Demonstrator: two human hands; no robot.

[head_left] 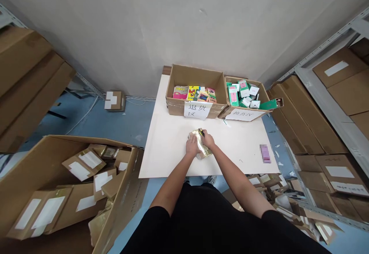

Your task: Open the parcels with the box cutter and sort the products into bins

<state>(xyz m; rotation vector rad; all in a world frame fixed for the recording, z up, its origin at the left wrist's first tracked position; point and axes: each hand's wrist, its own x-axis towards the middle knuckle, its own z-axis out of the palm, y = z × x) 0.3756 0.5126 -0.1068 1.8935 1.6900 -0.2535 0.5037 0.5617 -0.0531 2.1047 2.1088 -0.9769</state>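
A small parcel wrapped in shiny yellowish tape [205,152] lies on the white table [167,142] in front of me. My left hand [192,146] rests flat on its left side, fingers stretched out and pressing it down. At the parcel's upper right, my right hand [207,139] is closed around a black-and-yellow box cutter [201,132]. The cutter's tip is against or just over the parcel; its blade is too small to make out.
Behind the parcel stand a cardboard box of colourful packs [176,110] and one of green-and-white boxes [221,116], both with handwritten signs. A large carton [134,177] of taped parcels is at left. Shelves with cartons [340,169] line the right; opened packaging [288,200] litters the floor.
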